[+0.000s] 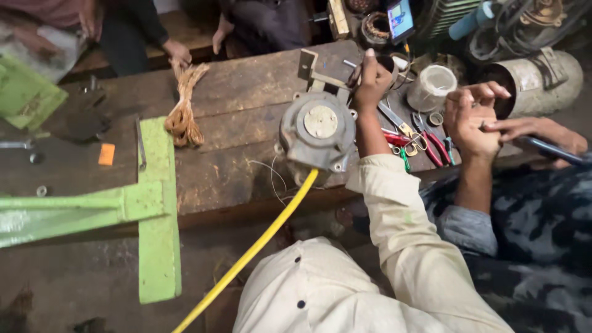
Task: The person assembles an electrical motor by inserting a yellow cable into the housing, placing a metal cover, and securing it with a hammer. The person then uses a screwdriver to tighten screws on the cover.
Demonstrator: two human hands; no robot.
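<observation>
My right hand [370, 80] reaches across the wooden bench [240, 105], its cream sleeve running up from the bottom of the view. The fist is closed with the thumb up, gripping what looks like a curved metal band [394, 69] just past a grey round motor housing [317, 132]. A yellow cable [265, 237] leaves the housing and runs down to the bottom left. My left hand is out of view. A grey metal bracket [308, 65] stands just left of my fist.
To the right, a co-worker in a dark patterned sleeve has one hand [472, 117] raised and the other [536, 131] on a dark tool. Pliers [435, 147], scissors [398, 125], a white cup [431, 86], a copper wire bundle [183, 114] and a green metal frame [154, 209] lie around.
</observation>
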